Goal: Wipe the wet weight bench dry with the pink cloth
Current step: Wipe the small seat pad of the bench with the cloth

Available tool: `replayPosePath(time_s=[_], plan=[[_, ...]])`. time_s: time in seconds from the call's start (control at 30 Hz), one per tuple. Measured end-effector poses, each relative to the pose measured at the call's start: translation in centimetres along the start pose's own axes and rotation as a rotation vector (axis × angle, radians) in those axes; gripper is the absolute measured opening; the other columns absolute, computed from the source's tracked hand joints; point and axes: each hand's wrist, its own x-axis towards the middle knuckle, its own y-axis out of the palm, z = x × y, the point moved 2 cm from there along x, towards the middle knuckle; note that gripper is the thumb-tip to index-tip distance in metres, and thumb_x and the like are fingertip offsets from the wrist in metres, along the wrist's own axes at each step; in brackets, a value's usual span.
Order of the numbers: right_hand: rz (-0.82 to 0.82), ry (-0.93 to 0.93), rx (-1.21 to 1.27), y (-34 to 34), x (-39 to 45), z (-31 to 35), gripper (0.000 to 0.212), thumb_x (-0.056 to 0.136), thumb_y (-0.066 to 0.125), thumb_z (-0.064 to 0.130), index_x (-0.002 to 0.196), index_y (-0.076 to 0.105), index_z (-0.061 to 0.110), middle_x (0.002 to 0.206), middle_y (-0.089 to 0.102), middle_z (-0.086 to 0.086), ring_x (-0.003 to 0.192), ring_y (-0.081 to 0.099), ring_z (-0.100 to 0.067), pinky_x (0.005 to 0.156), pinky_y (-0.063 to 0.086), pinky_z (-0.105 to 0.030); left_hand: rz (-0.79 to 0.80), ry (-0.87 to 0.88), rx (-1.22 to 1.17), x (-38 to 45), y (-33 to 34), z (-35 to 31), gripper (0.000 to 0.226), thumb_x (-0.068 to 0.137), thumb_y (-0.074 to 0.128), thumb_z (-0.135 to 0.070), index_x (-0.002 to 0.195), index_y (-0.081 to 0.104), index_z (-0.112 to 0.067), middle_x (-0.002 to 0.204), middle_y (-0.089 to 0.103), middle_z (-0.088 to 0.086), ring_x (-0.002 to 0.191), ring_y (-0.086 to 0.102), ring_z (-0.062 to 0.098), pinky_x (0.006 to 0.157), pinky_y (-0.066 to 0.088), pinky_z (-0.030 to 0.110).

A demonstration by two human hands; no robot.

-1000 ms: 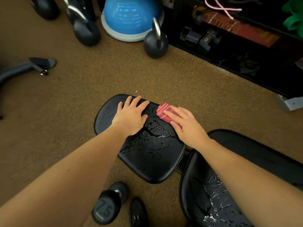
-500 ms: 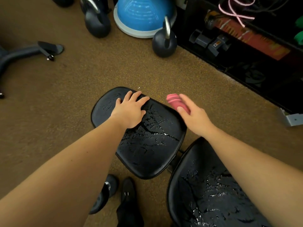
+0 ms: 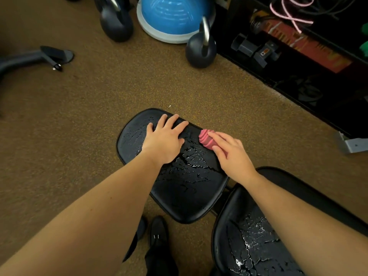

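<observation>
The cloth [image 3: 206, 140] is pink with ridged folds. The bench pad [image 3: 185, 188] is glossy black, streaked with water. The floor [image 3: 79, 120] is speckled brown. At the far side, the dome [image 3: 175, 14] is blue, white-rimmed.

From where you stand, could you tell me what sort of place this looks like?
Most likely a gym: kettlebells stand on the floor beside a blue balance dome, near a wet black weight bench.
</observation>
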Motion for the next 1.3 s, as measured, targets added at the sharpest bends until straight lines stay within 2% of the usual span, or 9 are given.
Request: replayPosePath(time_s=[0.27, 0.37, 0.47, 0.53, 0.63, 0.77, 1.0, 1.13, 1.3], plan=[[-0.061, 0.284, 0.262, -2.5, -1.7, -1.1, 0.033, 0.106, 0.048, 0.021, 0.135, 0.058, 0.032, 0.115, 0.065, 0.02, 0.114, 0.06, -0.013, 0.093, 0.036, -0.018, -0.021, 0.023, 0.008, -0.1, -0.2, 0.2, 0.057, 0.105, 0.04, -0.043, 0.157, 0.017, -0.039, 0.167, 0.006, -0.005, 0.154, 0.0, 0.028, 0.119, 0.012, 0.061], [-0.102, 0.341, 0.235, -4.1, -0.8, -0.9, 0.04, 0.105, 0.049, 0.031, 0.145, 0.05, 0.03, 0.124, 0.064, 0.005, 0.115, 0.06, -0.019, 0.092, 0.036, -0.022, -0.081, 0.039, -0.028, -0.2, -0.7, 0.5, 0.057, 0.103, 0.044, -0.043, 0.156, 0.023, -0.036, 0.166, 0.014, -0.004, 0.153, 0.007, 0.027, 0.117, 0.018, 0.059], [-0.06, 0.281, 0.21, -4.5, 1.6, 1.0, 0.048, 0.105, 0.047, 0.041, 0.152, 0.042, 0.033, 0.128, 0.061, 0.008, 0.113, 0.056, -0.012, 0.095, 0.036, -0.023, -0.182, 0.025, -0.069, -0.3, -1.7, 1.5, 0.056, 0.102, 0.045, -0.043, 0.154, 0.029, -0.034, 0.164, 0.023, -0.005, 0.152, 0.014, 0.026, 0.116, 0.02, 0.057], [0.113, 0.173, 0.087, -3.0, 3.4, 2.6, 0.049, 0.105, 0.043, 0.046, 0.154, 0.038, 0.038, 0.145, 0.054, 0.008, 0.127, 0.051, -0.016, 0.103, 0.035, -0.027, -0.201, -0.052, -0.1, -0.3, -2.2, 3.0, 0.055, 0.101, 0.046, -0.043, 0.153, 0.03, -0.034, 0.162, 0.024, -0.005, 0.151, 0.014, 0.026, 0.116, 0.02, 0.059], [0.266, -0.016, -0.151, -0.6, 5.1, 4.8, 0.052, 0.107, 0.032, 0.047, 0.158, 0.021, 0.044, 0.16, 0.033, 0.016, 0.137, 0.038, -0.019, 0.112, 0.032, -0.037, -0.138, -0.221, -0.17, -0.5, -2.4, 5.9, 0.059, 0.101, 0.045, -0.048, 0.154, 0.026, -0.033, 0.163, 0.022, -0.002, 0.151, 0.013, 0.029, 0.115, 0.02, 0.063], [0.289, -0.057, -0.222, 0.2, 6.6, 5.8, 0.052, 0.108, 0.027, 0.047, 0.157, 0.011, 0.05, 0.159, 0.03, 0.019, 0.134, 0.038, -0.022, 0.109, 0.036, -0.04, -0.065, -0.366, -0.308, -1.2, -1.9, 8.9, 0.061, 0.101, 0.042, -0.051, 0.156, 0.021, -0.035, 0.161, 0.025, 0.001, 0.145, 0.027, 0.035, 0.113, 0.025, 0.062], [0.318, -0.011, -0.166, 1.9, 10.6, 7.5, 0.048, 0.109, 0.027, 0.043, 0.156, 0.021, 0.049, 0.152, 0.045, 0.007, 0.131, 0.047, -0.031, 0.11, 0.034, -0.044, -0.129, -0.333, -0.593, -1.6, -1.1, 10.3, 0.055, 0.103, 0.044, -0.041, 0.155, 0.028, -0.032, 0.155, 0.035, 0.002, 0.138, 0.038, 0.032, 0.111, 0.034, 0.043], [0.36, -0.002, -0.14, 2.4, 13.1, 8.9, 0.047, 0.109, 0.03, 0.041, 0.156, 0.028, 0.042, 0.154, 0.045, 0.004, 0.138, 0.044, -0.024, 0.107, 0.032, -0.034, -0.102, -0.319, -0.735, -1.5, -1.1, 11.1, 0.05, 0.106, 0.041, -0.034, 0.154, 0.03, -0.034, 0.156, 0.033, -0.002, 0.139, 0.038, 0.022, 0.102, 0.03, 0.028], [0.411, -0.05, -0.086, 3.7, 16.0, 10.7, 0.041, 0.108, 0.033, 0.04, 0.148, 0.037, 0.051, 0.147, 0.052, 0.008, 0.135, 0.047, -0.019, 0.108, 0.036, -0.036, -0.079, -0.309, -0.831, -1.5, -1.0, 11.9, 0.048, 0.105, 0.041, -0.036, 0.153, 0.033, -0.038, 0.155, 0.035, -0.006, 0.139, 0.038, 0.017, 0.102, 0.027, 0.025]])
